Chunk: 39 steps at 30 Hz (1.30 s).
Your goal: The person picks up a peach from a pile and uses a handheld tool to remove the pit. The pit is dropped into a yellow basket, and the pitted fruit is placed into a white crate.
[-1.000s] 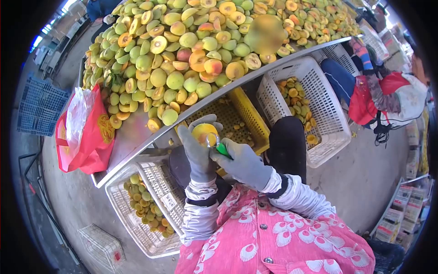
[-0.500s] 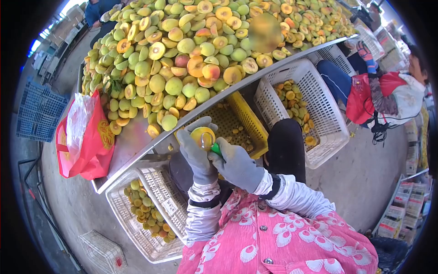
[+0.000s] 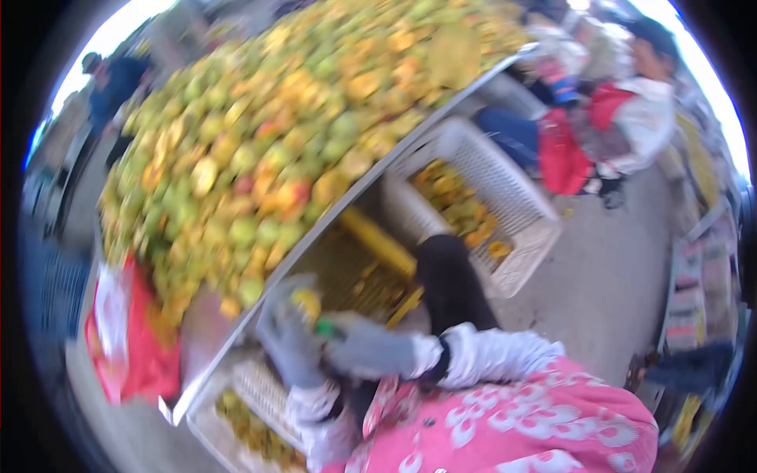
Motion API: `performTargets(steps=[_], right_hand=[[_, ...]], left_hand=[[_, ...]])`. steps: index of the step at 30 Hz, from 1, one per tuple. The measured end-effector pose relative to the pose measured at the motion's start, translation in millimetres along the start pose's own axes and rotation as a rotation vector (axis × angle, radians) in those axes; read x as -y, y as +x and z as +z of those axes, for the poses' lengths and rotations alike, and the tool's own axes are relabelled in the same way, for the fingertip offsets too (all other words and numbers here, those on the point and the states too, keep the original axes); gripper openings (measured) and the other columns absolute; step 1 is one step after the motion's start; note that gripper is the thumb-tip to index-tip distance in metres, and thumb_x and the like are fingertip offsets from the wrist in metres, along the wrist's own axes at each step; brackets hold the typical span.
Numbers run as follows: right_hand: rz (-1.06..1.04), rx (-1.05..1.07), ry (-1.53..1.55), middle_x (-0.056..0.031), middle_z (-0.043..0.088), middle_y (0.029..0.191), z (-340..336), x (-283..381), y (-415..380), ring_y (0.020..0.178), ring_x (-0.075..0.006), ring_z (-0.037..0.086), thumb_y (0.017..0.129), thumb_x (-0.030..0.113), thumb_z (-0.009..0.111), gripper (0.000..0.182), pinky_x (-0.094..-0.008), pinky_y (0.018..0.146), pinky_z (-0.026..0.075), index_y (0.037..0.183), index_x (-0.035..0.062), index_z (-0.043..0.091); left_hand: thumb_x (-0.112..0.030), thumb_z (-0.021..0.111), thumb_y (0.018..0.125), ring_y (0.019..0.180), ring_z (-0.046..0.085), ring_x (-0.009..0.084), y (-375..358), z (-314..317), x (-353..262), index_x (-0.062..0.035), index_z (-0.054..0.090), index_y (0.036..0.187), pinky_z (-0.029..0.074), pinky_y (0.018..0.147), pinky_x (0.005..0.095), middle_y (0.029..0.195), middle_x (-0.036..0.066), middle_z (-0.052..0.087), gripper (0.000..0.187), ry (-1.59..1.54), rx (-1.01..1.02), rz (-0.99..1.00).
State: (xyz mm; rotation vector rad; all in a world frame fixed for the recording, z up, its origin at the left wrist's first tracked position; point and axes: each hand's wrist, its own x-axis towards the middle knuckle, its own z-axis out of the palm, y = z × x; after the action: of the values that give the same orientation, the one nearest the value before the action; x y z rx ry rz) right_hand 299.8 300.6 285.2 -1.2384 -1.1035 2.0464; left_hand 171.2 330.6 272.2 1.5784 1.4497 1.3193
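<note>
In the head view, my gloved left hand (image 3: 285,327) is closed around a yellow peach half (image 3: 306,302). Grey-gloved too, my right hand (image 3: 371,348) grips a corer with a green handle (image 3: 324,328), its tip end right by the fruit. Motion blur hides the corer's metal end now. Both hands are just in front of the edge of a metal table (image 3: 347,201), heaped with halved green, yellow and reddish peaches (image 3: 260,158). Beneath the hands' far side is a yellow crate (image 3: 378,246) with small pieces in it.
White crates holding peach halves stand on either side of my legs, one at right (image 3: 524,213) and one at lower left (image 3: 264,386). A red bag (image 3: 154,359) leans at the table's left end. A person (image 3: 643,118) sits at the right; another (image 3: 110,94) is at the far left.
The whole view has turned and blurred, so the table and crates appear shifted left. My hands appear lower and further left, with the peach half and corer still in them.
</note>
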Motion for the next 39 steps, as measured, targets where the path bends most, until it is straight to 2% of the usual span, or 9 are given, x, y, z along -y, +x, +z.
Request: performTargets(steps=[4, 8, 9, 12, 15, 17, 25, 31, 39], right_hand=[[0.083, 0.149, 0.263, 0.0052, 0.052, 0.058, -3.9, -13.8, 12.9, 0.042, -0.0091, 0.052, 0.099, 0.034, 0.048, 0.021, -0.0251, 0.035, 0.042, 0.091, 0.0172, 0.056], [-0.045, 0.106, 0.180, -0.0051, 0.060, 0.067, -12.0, -18.5, 12.1, 0.051, -0.0171, 0.056, 0.097, 0.036, 0.052, 0.031, -0.0341, 0.052, 0.049, 0.090, 0.0074, 0.060], [-0.058, 0.099, 0.177, -0.0051, 0.060, 0.067, -17.2, -16.8, 12.8, 0.051, -0.0171, 0.056, 0.097, 0.036, 0.052, 0.031, -0.0341, 0.052, 0.049, 0.090, 0.0074, 0.060], [0.179, 0.257, 0.372, -0.0099, 0.062, 0.071, -19.6, -22.2, 22.9, 0.060, -0.0237, 0.059, 0.094, 0.031, 0.054, 0.028, -0.0419, 0.061, 0.050, 0.090, 0.0036, 0.058], [-0.112, 0.154, 0.298, 0.0086, 0.043, 0.060, -14.6, -26.0, 29.0, 0.042, -0.0044, 0.037, 0.101, 0.043, 0.050, 0.030, -0.0202, 0.035, 0.032, 0.090, 0.0150, 0.055], [-0.450, -0.062, -0.176, -0.0148, 0.064, 0.076, -26.6, -24.5, 28.4, 0.070, -0.0309, 0.063, 0.090, 0.027, 0.059, 0.026, -0.0453, 0.066, 0.048, 0.090, 0.0014, 0.056], [-0.507, -0.289, -0.423, -0.0202, 0.065, 0.084, -17.8, -17.6, 20.6, 0.079, -0.0398, 0.064, 0.088, 0.026, 0.061, 0.026, -0.0448, 0.068, 0.048, 0.102, 0.0044, 0.058], [-0.555, -0.268, -0.257, -0.0183, 0.066, 0.083, -11.4, -20.7, 14.6, 0.081, -0.0341, 0.066, 0.090, 0.030, 0.058, 0.029, -0.0445, 0.072, 0.049, 0.100, 0.0038, 0.060], [0.051, 0.199, 0.344, 0.0034, 0.051, 0.060, -9.4, -23.7, 9.9, 0.042, -0.0105, 0.045, 0.097, 0.035, 0.051, 0.031, -0.0254, 0.039, 0.039, 0.075, 0.0134, 0.055]], left_hand=[[-0.017, 0.042, 0.097, 0.060, 0.059, 0.0173, 21.3, -0.8, 26.9, 0.0016, 0.066, 0.084, 0.048, 0.058, 0.0279, 0.075, 0.012, 0.067, 0.033, -0.372, 0.137, -0.434], [-0.036, 0.058, 0.100, 0.069, 0.059, 0.0168, 18.9, 1.8, 1.4, 0.0046, 0.066, 0.109, 0.048, 0.062, 0.0277, 0.082, 0.009, 0.065, 0.042, -0.255, 0.246, -0.379], [-0.041, 0.046, 0.104, 0.053, 0.042, 0.0078, 15.2, 13.5, -14.9, 0.0025, 0.070, 0.091, 0.033, 0.051, 0.0239, 0.062, -0.001, 0.052, 0.052, -0.083, 0.143, -0.200], [-0.039, 0.046, 0.104, 0.056, 0.043, 0.0090, 17.3, 16.5, -17.8, 0.0038, 0.069, 0.094, 0.034, 0.052, 0.0251, 0.064, -0.001, 0.052, 0.050, -0.110, 0.164, -0.118], [-0.039, 0.045, 0.104, 0.057, 0.048, 0.0105, 19.9, 13.0, -22.9, 0.0029, 0.067, 0.100, 0.039, 0.054, 0.0241, 0.076, 0.004, 0.059, 0.047, -0.195, 0.234, -0.171], [-0.044, 0.044, 0.103, 0.059, 0.051, 0.0112, 23.2, 15.7, -25.6, 0.0014, 0.064, 0.105, 0.043, 0.055, 0.0228, 0.086, 0.008, 0.063, 0.050, -0.374, 0.297, -0.157], [-0.052, 0.042, 0.102, 0.055, 0.051, 0.0127, 11.0, 40.1, -20.5, 0.0000, 0.062, 0.098, 0.041, 0.050, 0.0246, 0.083, 0.008, 0.062, 0.055, -0.464, -0.169, -0.187], [-0.049, 0.038, 0.104, 0.063, 0.054, 0.0132, 4.9, 26.0, 3.6, 0.0002, 0.062, 0.097, 0.043, 0.053, 0.0239, 0.080, 0.007, 0.060, 0.055, -0.388, -0.041, -0.215], [-0.042, 0.044, 0.104, 0.061, 0.055, 0.0110, 19.6, 12.2, 8.3, 0.0015, 0.069, 0.089, 0.042, 0.055, 0.0229, 0.069, 0.005, 0.064, 0.052, -0.294, 0.263, -0.363]])
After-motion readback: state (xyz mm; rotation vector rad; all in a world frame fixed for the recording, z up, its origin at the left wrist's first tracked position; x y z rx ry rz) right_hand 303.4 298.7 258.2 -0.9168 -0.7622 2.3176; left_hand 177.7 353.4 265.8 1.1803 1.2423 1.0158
